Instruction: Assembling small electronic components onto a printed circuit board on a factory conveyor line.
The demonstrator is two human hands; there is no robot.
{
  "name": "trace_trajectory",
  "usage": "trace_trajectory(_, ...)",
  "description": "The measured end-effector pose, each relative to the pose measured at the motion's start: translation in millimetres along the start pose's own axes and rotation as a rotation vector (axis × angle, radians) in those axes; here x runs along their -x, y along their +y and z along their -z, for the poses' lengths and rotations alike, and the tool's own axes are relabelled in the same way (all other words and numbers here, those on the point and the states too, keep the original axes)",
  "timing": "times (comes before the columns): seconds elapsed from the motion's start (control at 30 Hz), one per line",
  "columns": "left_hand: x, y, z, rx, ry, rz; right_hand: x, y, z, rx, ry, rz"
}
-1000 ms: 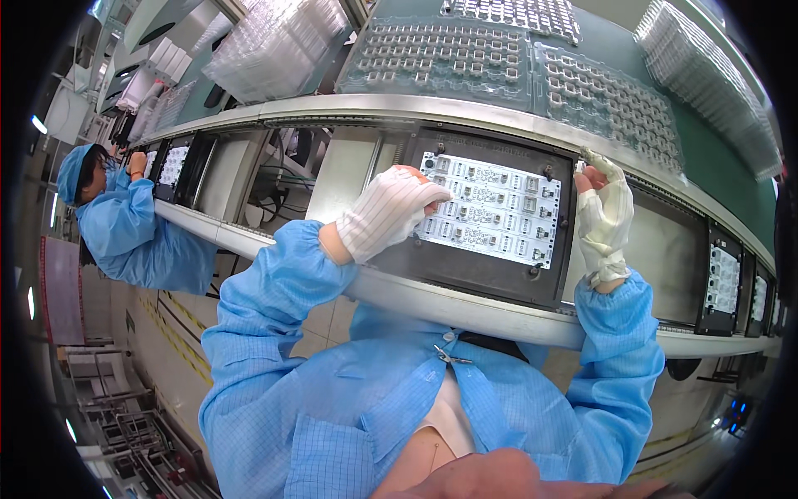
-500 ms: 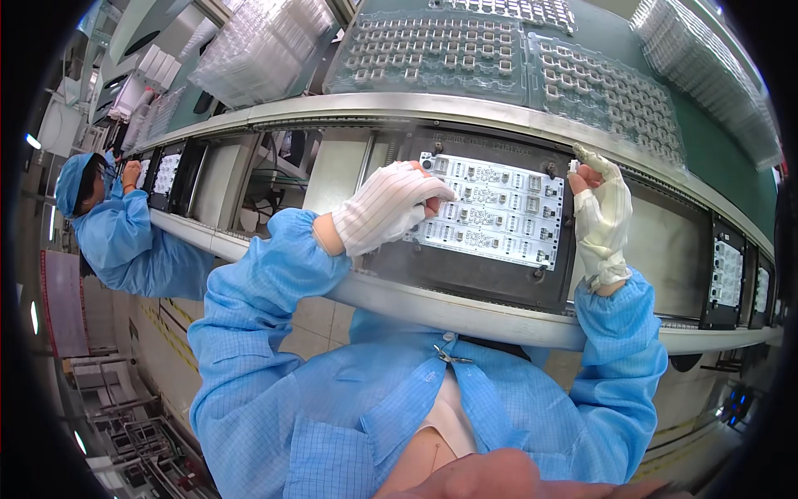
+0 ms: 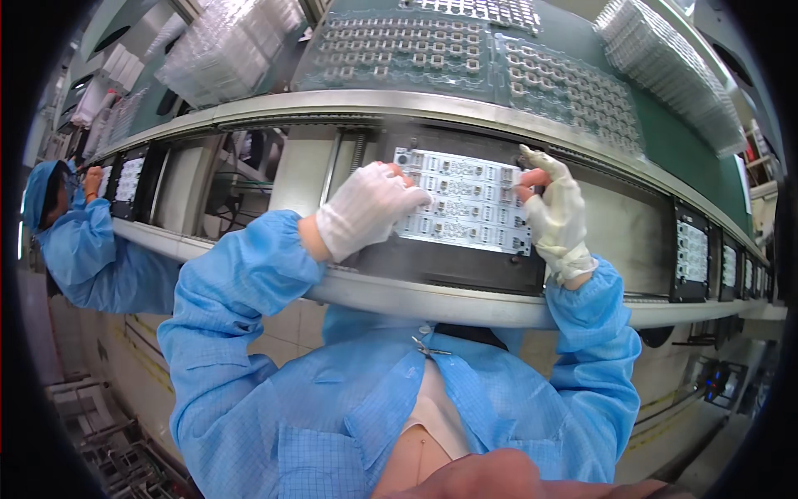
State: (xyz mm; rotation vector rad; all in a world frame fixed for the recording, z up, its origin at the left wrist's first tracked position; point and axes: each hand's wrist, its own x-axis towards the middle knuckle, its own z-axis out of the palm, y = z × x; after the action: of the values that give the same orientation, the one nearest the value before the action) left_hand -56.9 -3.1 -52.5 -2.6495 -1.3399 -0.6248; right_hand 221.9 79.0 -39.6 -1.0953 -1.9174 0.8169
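A white printed circuit board panel [image 3: 465, 205] with several rows of small parts lies in a black carrier [image 3: 432, 270] on the conveyor. My left hand [image 3: 370, 209], in a white glove with bare fingertips, is over the panel's left edge. Its fingers are curled together, and whatever they pinch is hidden. My right hand [image 3: 557, 214], in a similar glove, is at the panel's upper right. Thumb and forefinger come together over the board edge there, while the other fingers point up. What lies between those tips does not show.
Clear trays of small metal parts [image 3: 395, 50] [image 3: 573, 96] lie on the green bench beyond the rail. Stacks of clear trays [image 3: 229, 50] [image 3: 669, 75] stand at both sides. More carriers [image 3: 692, 249] sit on the line at right. A co-worker [image 3: 91, 224] in blue works at left.
My right hand has moved left from beside the carrier onto the panel's right edge; the small white piece at its fingertips no longer shows. My left hand stays at the panel's left edge.
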Motion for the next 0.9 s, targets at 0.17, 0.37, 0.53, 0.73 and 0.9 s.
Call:
trace_trajectory(0.17, -3, -7, 11, 0.232, 0.146, 0.023, 17, -7, 9, 0.224, -0.145, 0.176)
trace_trajectory(0.37, -9, -24, 10, 0.275, 0.336, 0.122, 22, -2, 5, 0.334, -0.258, 0.322)
trace_trajectory(0.53, 3, -34, 8, 0.284, 0.34, 0.168, 17, -7, 3, 0.47, -0.34, 0.416)
trace_trajectory(0.73, 7, -35, 8, 0.306, 0.321, 0.116, 10, -7, 3, 0.55, -0.409, 0.425)
trace_trajectory(0.9, 10, -33, 9, 0.316, 0.269, 0.097, 8, -7, 9, 0.402, -0.404, 0.251)
